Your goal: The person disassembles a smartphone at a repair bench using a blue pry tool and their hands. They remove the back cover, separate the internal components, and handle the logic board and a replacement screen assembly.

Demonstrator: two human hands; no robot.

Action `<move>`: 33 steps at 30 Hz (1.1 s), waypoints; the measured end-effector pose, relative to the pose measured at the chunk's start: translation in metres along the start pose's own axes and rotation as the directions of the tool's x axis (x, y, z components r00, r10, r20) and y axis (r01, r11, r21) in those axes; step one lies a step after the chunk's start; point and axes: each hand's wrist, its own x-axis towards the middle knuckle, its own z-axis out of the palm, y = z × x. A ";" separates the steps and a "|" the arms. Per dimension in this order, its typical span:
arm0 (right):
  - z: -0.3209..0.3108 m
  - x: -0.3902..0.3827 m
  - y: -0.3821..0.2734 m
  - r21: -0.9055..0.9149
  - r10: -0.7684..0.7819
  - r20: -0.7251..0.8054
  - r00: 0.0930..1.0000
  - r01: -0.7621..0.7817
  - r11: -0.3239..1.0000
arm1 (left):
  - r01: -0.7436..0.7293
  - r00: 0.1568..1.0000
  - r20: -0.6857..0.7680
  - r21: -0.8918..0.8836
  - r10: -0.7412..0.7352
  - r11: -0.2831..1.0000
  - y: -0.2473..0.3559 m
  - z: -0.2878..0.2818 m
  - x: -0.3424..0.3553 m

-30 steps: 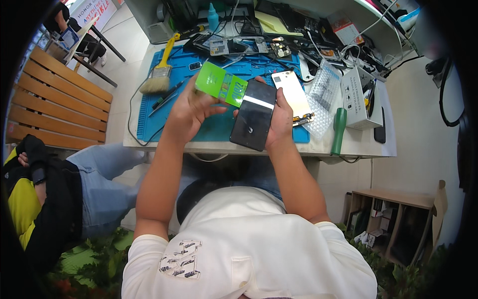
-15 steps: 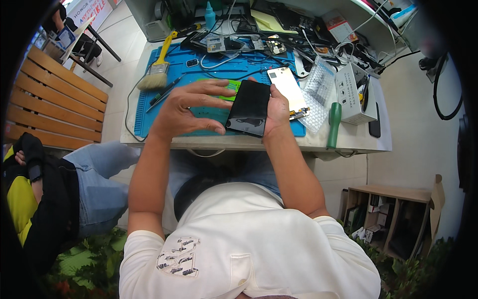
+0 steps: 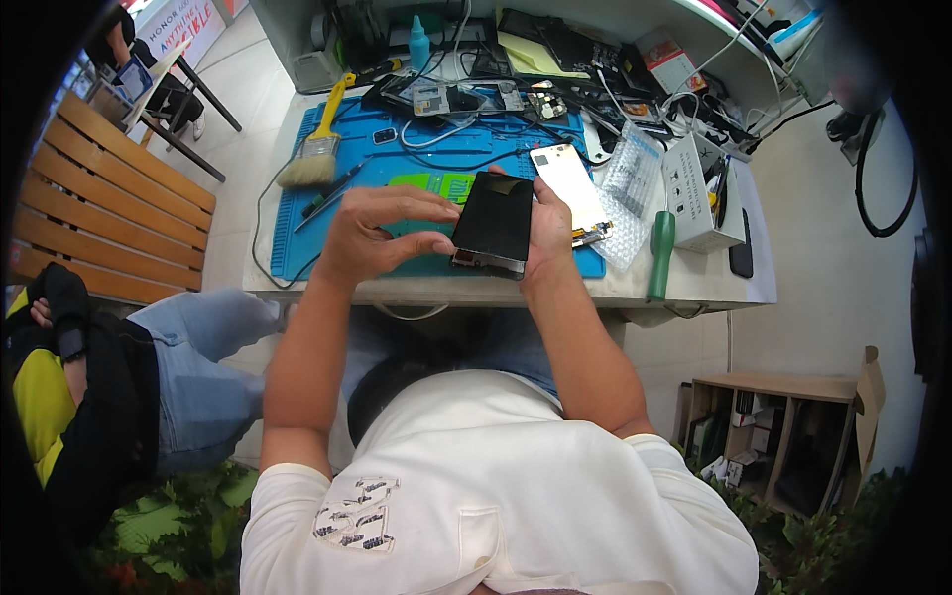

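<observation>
My right hand [image 3: 547, 233] holds a black phone [image 3: 493, 220] flat, its fingers mostly hidden beneath it. A metallic edge shows at the phone's near end. My left hand [image 3: 382, 233] has its thumb and curved fingertips on the phone's left edge. Behind the phone a bright green card [image 3: 426, 185] lies on the blue mat [image 3: 317, 238]. A white phone panel [image 3: 567, 183] with an exposed flex part rests just right of my right hand, partly on bubble wrap [image 3: 625, 178].
A brush [image 3: 312, 159] lies left on the bench, with phone parts and cables behind. A green-handled tool [image 3: 660, 258] and white box [image 3: 689, 198] are at right. A person [image 3: 89, 367] with folded arms sits at left beside a slatted wooden bench [image 3: 109, 203].
The green card has left my left hand and now lies on the mat. My left hand has moved onto the phone's left edge, and the phone has tilted flatter.
</observation>
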 end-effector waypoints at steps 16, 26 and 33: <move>0.044 -0.020 0.005 0.043 -0.012 -0.104 0.995 0.017 0.999 | -0.065 0.954 -0.280 0.166 0.110 0.984 0.003 0.013 0.029; 0.021 -0.008 0.003 0.023 -0.005 0.084 0.996 0.003 1.000 | -0.025 0.909 -0.412 0.096 0.063 0.995 -0.002 0.024 0.043; 0.018 -0.006 0.002 0.090 0.062 0.167 0.984 -0.078 0.993 | 0.054 0.892 -0.452 0.060 -0.021 0.997 0.000 0.022 0.046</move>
